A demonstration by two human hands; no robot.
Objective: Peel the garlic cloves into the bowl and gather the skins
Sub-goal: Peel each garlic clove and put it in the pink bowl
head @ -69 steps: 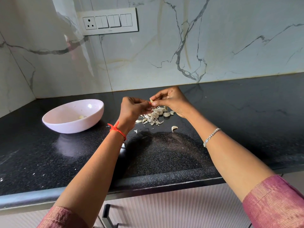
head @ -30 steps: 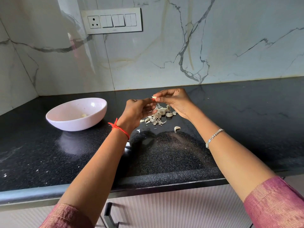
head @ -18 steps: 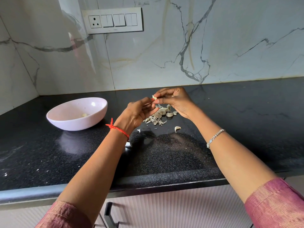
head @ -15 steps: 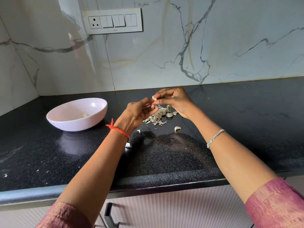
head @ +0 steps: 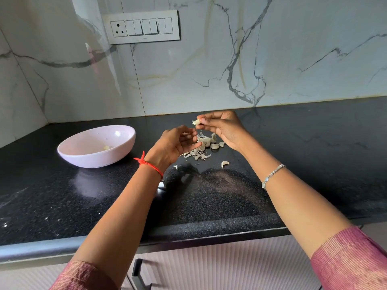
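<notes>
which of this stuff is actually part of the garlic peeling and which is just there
Part of the job:
clove pinched in the right hand; left hand; pink bowl with a peeled clove inside; pile of skins; loose cloves on the counter

Just there:
switch panel; cabinet handle below the counter

Got a pink bowl (head: 95,159) holding one peeled clove (head: 106,147), papery skins (head: 198,152) heaped to its right, pinched clove (head: 195,122) just above them.
</notes>
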